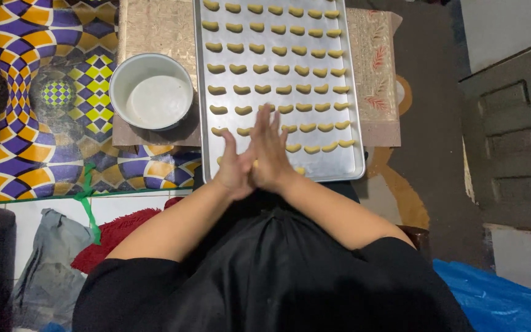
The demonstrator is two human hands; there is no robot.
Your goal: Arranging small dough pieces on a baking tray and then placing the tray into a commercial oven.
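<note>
Over the baking tray (354, 123) of crescent dough pieces (281, 69) — left hand (235, 169) and right hand (270, 150) pressed together, palms flat — white pot (150, 92) beside.

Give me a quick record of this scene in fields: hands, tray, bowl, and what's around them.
Hands: left hand and right hand pressed palm to palm over the tray's near edge
Between palms: cannot tell
Tray: metal baking tray, rows of small crescent dough pieces
Bowl: white bowl, left of the tray, apparently empty
Under tray: beige patterned cloth
Floor covering: purple, yellow patterned mat
</note>
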